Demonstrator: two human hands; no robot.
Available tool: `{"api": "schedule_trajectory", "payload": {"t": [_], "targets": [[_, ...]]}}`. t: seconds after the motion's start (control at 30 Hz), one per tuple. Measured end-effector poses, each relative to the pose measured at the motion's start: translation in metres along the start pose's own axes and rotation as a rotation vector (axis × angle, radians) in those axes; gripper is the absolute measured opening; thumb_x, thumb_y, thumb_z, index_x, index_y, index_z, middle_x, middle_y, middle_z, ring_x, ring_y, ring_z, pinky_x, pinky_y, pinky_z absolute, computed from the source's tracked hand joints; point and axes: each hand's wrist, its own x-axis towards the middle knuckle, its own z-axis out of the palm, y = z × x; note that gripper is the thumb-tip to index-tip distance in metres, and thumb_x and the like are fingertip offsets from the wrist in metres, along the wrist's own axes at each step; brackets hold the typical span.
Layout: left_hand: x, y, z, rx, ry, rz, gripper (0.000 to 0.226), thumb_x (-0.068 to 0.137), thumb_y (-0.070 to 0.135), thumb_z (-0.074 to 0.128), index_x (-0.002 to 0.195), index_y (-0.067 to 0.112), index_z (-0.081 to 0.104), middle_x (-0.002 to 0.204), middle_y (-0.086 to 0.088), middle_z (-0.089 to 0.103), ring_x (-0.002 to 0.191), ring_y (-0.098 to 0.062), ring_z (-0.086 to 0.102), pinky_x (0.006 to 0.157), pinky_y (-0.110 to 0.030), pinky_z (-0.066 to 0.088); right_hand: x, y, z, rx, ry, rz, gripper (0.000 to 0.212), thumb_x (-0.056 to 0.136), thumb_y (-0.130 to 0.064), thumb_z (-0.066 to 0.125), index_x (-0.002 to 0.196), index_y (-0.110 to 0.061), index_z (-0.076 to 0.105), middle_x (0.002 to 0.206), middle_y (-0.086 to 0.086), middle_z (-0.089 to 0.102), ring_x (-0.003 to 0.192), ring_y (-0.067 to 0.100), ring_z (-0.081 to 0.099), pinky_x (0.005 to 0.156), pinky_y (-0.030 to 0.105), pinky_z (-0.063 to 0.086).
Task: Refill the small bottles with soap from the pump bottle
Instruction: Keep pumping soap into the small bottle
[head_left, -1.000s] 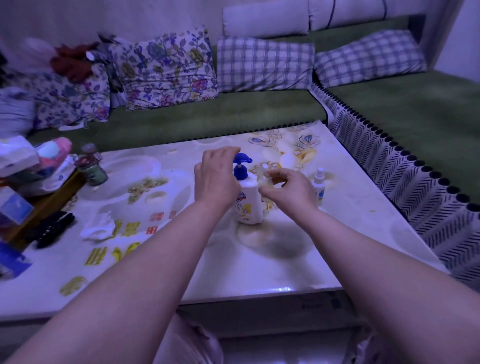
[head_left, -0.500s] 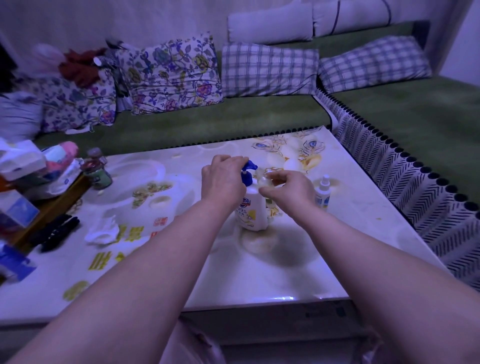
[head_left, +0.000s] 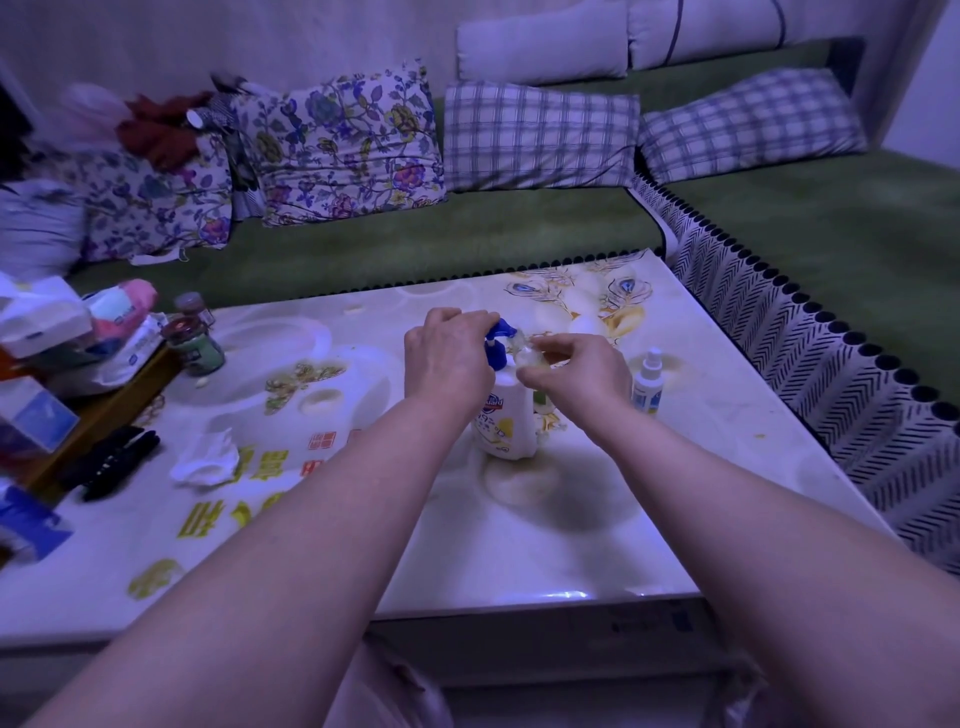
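One pump bottle (head_left: 504, 415) upright, spout rightward, left hand (head_left: 447, 358) curled atop; my right hand (head_left: 576, 369) pinches one small bottle (head_left: 527, 356); one spray bottle (head_left: 647, 384) upright.

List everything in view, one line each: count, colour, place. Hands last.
pump bottle: one, white with blue pump, table centre
small clear bottle: one, clear, held at the pump's spout
spray bottle: one, white, right of the pump bottle
table: one, white with printed patterns
jars: two, dark lids, table's far left
crumpled tissue: one, white, table left
black object: one, unidentifiable, left edge
tissue packs: several, white and pink, far left
floral cushions: two, on sofa
checked cushions: two, on sofa
sofa: one, green, behind and right of table
left hand: on the pump head
right hand: holds the small clear bottle
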Motion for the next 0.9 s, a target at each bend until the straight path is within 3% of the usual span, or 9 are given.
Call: {"api": "schedule_trajectory", "payload": {"t": [0.77, 0.9], "targets": [[-0.0029, -0.0025, 0.0079, 0.092, -0.021, 0.056, 0.049, 0.086, 0.008, 0.052, 0.131, 0.028, 0.051, 0.130, 0.003, 0.057, 0.135, -0.021, 0.033, 0.100, -0.035, 0.028, 0.0031, 0.0041, 0.0022, -0.023, -0.023, 0.012, 0.036, 0.064, -0.037, 0.078, 0.100, -0.034, 0.073, 0.091, -0.014, 0.069, 0.097, 0.010, 0.066, 0.096, 0.040, 0.049], [-0.0032, -0.0009, 0.0085, 0.025, -0.018, 0.043, 0.046, 0.086, 0.008, 0.053, 0.129, 0.026, 0.053, 0.129, 0.005, 0.056, 0.138, -0.021, 0.028, 0.101, -0.035, 0.026, 0.0014, 0.0042, 0.0031, -0.004, -0.008, 0.015, 0.035, 0.067, -0.035, 0.076, 0.102, -0.033, 0.073, 0.097, -0.012, 0.072, 0.100, 0.012, 0.066, 0.096, 0.041, 0.049]]}}
